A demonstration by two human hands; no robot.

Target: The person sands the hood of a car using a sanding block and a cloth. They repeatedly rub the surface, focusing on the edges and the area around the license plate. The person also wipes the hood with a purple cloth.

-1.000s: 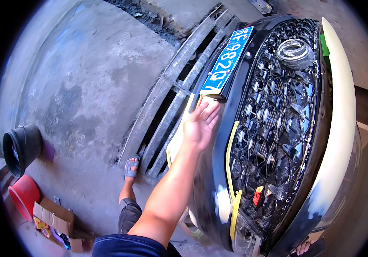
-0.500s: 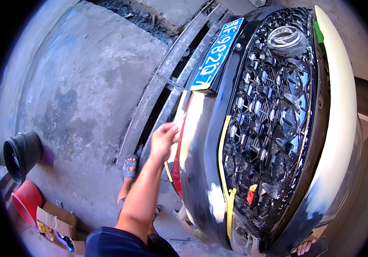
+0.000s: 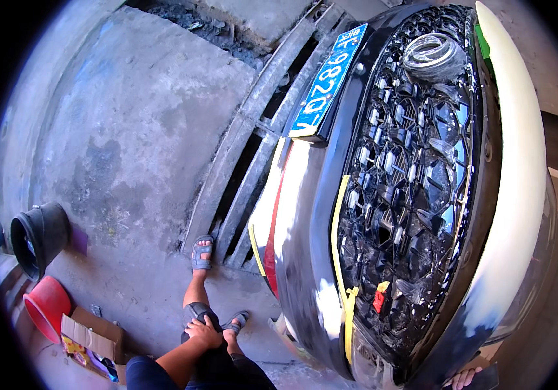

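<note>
Rests left hand (image 3: 204,335), loosely spread, on dark shorts (image 3: 196,309) at the knee, left of the car front (image 3: 415,175) with yellow tape (image 3: 350,315) and red stripe (image 3: 270,257). Has right hand (image 3: 466,377), partly hidden, near its lower corner; cannot tell whether gripping.

"Where's the car (image 3: 302,260) from you?"
"On my right, its grille (image 3: 393,162) running near to far, with the emblem (image 3: 431,54) on the grille's far part. The number plate (image 3: 329,83) sits left of the grille, also far."
"And to your left?"
"A floor grate (image 3: 239,138) beside the car; further left, a bucket (image 3: 50,233), then a tub (image 3: 54,304) nearer me, and a box (image 3: 87,336) just right of the tub."
"Your hands?"
"My left hand (image 3: 205,333) rests on my leg (image 3: 197,290); my right hand (image 3: 464,378) is at the car's near end."
</note>
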